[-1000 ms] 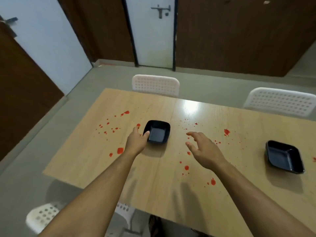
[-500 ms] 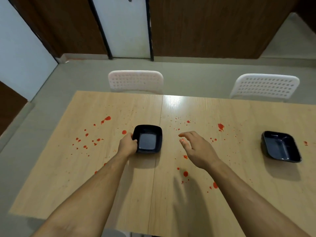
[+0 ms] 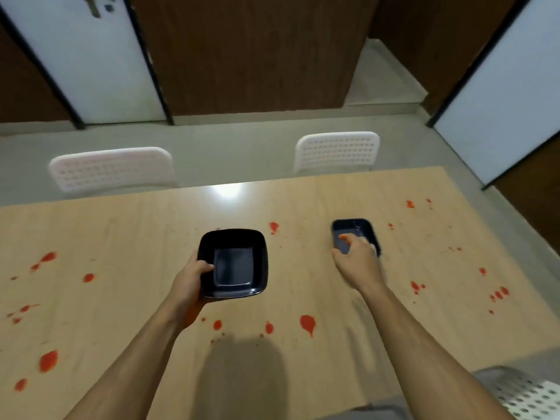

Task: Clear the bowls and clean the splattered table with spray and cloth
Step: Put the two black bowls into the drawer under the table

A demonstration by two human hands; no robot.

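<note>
A black bowl (image 3: 233, 263) is gripped at its left rim by the left hand (image 3: 189, 281), above the bench (image 3: 121, 298). A second bowl (image 3: 354, 234) is touched by the right hand (image 3: 357, 262), fingers curled over its near rim; the grip is blurred.

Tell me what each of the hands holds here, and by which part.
The left hand grips one black bowl by its near-left rim, thumb inside. The right hand is at the second black bowl's near rim; blur hides whether it grips.
</note>
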